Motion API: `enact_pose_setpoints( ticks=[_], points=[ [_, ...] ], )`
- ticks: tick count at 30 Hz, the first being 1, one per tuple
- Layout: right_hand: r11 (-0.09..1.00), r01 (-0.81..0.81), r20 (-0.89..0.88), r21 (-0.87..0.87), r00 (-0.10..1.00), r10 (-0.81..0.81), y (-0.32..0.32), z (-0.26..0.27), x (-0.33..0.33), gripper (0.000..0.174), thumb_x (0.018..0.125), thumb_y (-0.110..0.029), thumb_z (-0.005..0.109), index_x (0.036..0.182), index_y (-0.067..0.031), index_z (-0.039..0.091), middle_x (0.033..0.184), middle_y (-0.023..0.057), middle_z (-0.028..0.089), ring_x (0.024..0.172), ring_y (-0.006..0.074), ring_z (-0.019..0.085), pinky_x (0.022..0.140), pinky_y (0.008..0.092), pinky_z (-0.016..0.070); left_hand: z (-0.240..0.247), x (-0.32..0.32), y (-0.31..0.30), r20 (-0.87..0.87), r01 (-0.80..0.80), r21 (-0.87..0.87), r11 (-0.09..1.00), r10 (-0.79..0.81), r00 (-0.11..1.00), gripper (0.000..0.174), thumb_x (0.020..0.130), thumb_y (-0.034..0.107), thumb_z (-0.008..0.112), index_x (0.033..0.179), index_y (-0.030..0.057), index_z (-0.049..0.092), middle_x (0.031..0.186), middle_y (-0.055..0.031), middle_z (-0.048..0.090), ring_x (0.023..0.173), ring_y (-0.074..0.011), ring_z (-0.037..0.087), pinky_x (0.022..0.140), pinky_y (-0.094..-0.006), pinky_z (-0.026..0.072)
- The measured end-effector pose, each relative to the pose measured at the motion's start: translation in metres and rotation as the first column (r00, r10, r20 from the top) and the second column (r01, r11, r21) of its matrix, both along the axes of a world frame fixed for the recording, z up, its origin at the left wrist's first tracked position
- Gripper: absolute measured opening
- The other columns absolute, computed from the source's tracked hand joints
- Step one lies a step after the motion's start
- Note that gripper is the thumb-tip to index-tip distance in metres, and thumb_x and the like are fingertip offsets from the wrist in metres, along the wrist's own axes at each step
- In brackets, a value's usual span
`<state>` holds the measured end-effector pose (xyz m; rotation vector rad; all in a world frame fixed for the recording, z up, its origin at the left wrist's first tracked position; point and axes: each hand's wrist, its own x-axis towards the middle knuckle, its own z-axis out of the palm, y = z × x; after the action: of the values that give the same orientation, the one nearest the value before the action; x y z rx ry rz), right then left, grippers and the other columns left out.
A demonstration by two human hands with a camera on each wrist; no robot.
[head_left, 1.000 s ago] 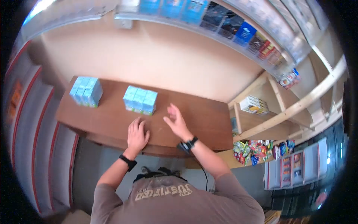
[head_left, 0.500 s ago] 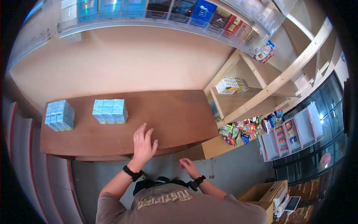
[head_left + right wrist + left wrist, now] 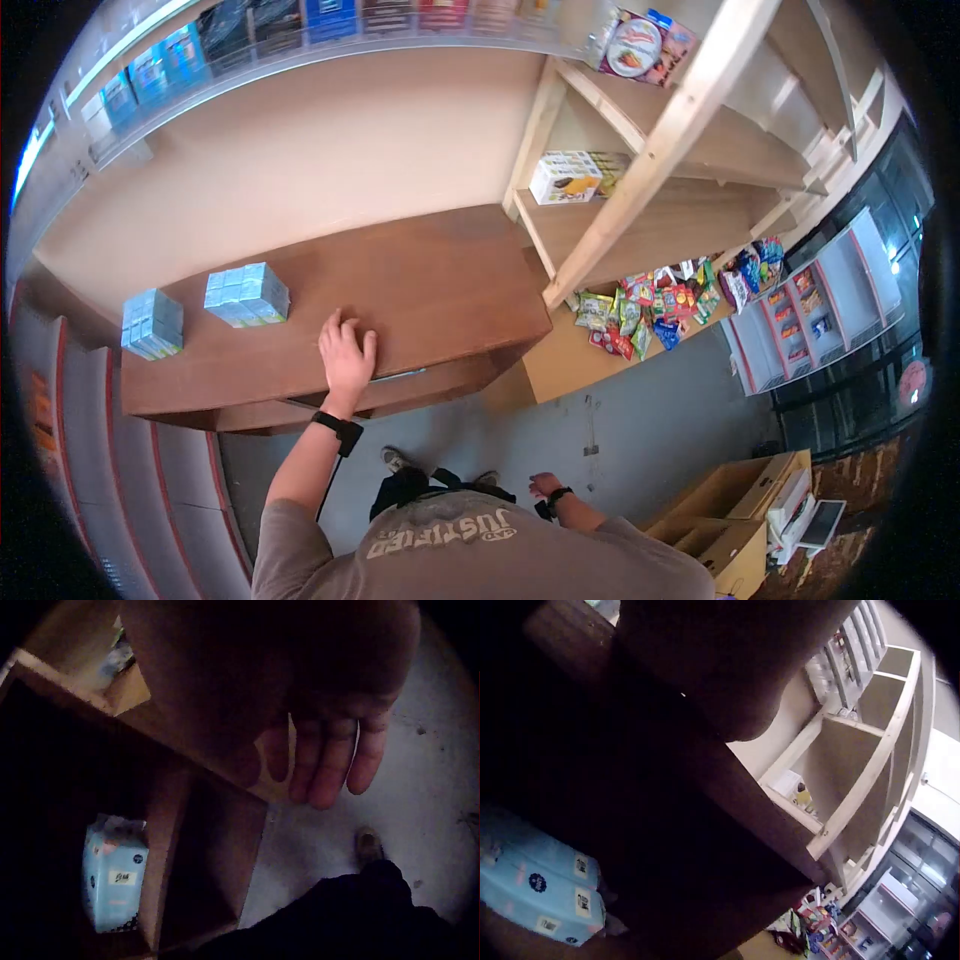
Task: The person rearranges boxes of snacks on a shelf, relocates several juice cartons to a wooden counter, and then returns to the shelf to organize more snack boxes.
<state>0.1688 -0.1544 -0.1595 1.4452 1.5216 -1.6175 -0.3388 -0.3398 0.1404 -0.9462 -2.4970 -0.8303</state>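
Note:
My left hand point(image 3: 346, 358) rests on the front edge of the brown counter point(image 3: 420, 270), fingers spread and holding nothing. To its left on the counter top stand two blocks of light-blue wrapped packs, a nearer block point(image 3: 246, 295) and a farther block point(image 3: 152, 325). My right hand point(image 3: 545, 485) hangs low beside my body, away from the counter. Its fingers dangle loosely in the right wrist view, with nothing in them. Inside the counter's open front sits a light-blue plastic-wrapped pack point(image 3: 116, 877). The left wrist view shows a light-blue pack point(image 3: 540, 885) at its lower left.
A wooden shelf frame point(image 3: 650, 160) with a white and yellow box point(image 3: 566, 178) adjoins the counter on the right. Snack bags point(image 3: 650, 310) lie heaped below it. Cardboard boxes point(image 3: 730, 500) stand at the lower right, tiered shelves point(image 3: 130, 470) at the left.
The head view has swung to the right. My right hand has dropped from over the counter to my side. My left hand has stayed near the counter's front edge.

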Motion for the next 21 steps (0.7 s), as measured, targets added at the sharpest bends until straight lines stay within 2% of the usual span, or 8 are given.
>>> enact_pose_setpoints(
  ticks=[10,11,12,14,16,17,18,21],
  points=[
    [0.957,0.266,0.015,-0.115,0.964,-0.266,0.015,-0.029,0.069,0.027,0.095,-0.024,0.051,0.107,-0.0026,0.061,0.094,0.0151,0.069,0.072,0.0227,0.067,0.055,0.0387,0.0536,-0.007,0.004,0.011,-0.087,-0.134,-0.098,0.986,0.125,0.988,0.035,0.085,0.028,0.062,0.109,0.0037,0.056,0.127,-0.0197,0.050,0.120,-0.0372,0.045,0.103,-0.0485,0.0339],
    [1.000,-0.020,-0.092,-0.024,0.996,0.018,0.024,-0.059,0.084,0.025,0.094,-0.024,0.052,0.106,-0.0038,0.061,0.094,0.0142,0.070,0.069,0.0231,0.066,0.054,0.0392,0.0540,-0.008,0.003,0.011,-0.084,-0.133,-0.115,0.985,0.123,0.989,0.035,0.085,0.028,0.062,0.109,0.0037,0.056,0.127,-0.0193,0.050,0.119,-0.0369,0.045,0.103,-0.0484,0.0342],
    [1.000,-0.020,-0.107,-0.023,0.994,0.017,0.028,-0.058,0.079,0.025,0.094,-0.024,0.052,0.106,-0.0038,0.061,0.094,0.0142,0.070,0.069,0.0231,0.066,0.054,0.0392,0.0540,-0.008,0.004,0.012,-0.079,-0.130,-0.131,0.983,0.120,0.990,0.035,0.084,0.028,0.062,0.109,0.0037,0.056,0.126,-0.0189,0.051,0.118,-0.0367,0.046,0.102,-0.0483,0.0344],
    [0.939,0.326,0.036,-0.107,0.945,-0.324,0.035,-0.054,0.079,0.024,0.095,-0.024,0.052,0.104,-0.0044,0.062,0.089,0.0127,0.070,0.065,0.0227,0.066,0.054,0.0391,0.0548,-0.008,0.005,0.012,-0.097,-0.128,-0.135,0.982,0.116,0.989,0.034,0.084,0.027,0.061,0.108,0.0041,0.056,0.125,-0.0179,0.052,0.118,-0.0362,0.046,0.102,-0.0482,0.0344],
    [0.933,0.351,0.027,-0.085,0.937,-0.350,0.045,-0.056,0.083,0.023,0.095,-0.023,0.053,0.105,-0.0046,0.061,0.092,0.0120,0.070,0.070,0.0227,0.066,0.057,0.0402,0.0553,-0.004,0.008,0.013,-0.092,-0.135,-0.143,0.981,0.122,0.988,0.033,0.083,0.026,0.060,0.108,0.0050,0.056,0.123,-0.0169,0.052,0.118,-0.0357,0.046,0.102,-0.0483,0.0346],
    [0.963,-0.229,-0.175,0.141,0.952,0.251,0.058,-0.105,0.104,0.024,0.095,-0.022,0.053,0.109,-0.0045,0.060,0.096,0.0130,0.069,0.073,0.0236,0.067,0.059,0.0413,0.0554,-0.003,0.009,0.014,-0.098,-0.131,-0.143,0.981,0.118,0.988,0.033,0.083,0.026,0.060,0.108,0.0050,0.056,0.123,-0.0169,0.052,0.118,-0.0357,0.046,0.102,-0.0483,0.0346],
    [0.619,-0.658,-0.198,0.428,0.600,0.775,0.062,-0.132,0.116,0.026,0.095,-0.021,0.053,0.113,-0.0043,0.060,0.100,0.0140,0.068,0.077,0.0245,0.067,0.062,0.0424,0.0555,-0.002,0.010,0.014,-0.084,-0.138,-0.151,0.979,0.126,0.988,0.033,0.084,0.026,0.060,0.109,0.0054,0.056,0.123,-0.0165,0.052,0.118,-0.0355,0.046,0.101,-0.0483,0.0347],
    [0.594,-0.640,-0.187,0.488,0.588,0.787,0.058,-0.128,0.124,0.029,0.095,-0.020,0.051,0.120,-0.0047,0.057,0.106,0.0161,0.066,0.083,0.0270,0.066,0.066,0.0444,0.0553,-0.004,0.009,0.014,-0.073,-0.137,-0.176,0.975,0.126,0.989,0.032,0.084,0.025,0.059,0.109,0.0058,0.055,0.122,-0.0160,0.053,0.117,-0.0352,0.046,0.101,-0.0484,0.0349]
  ],
)
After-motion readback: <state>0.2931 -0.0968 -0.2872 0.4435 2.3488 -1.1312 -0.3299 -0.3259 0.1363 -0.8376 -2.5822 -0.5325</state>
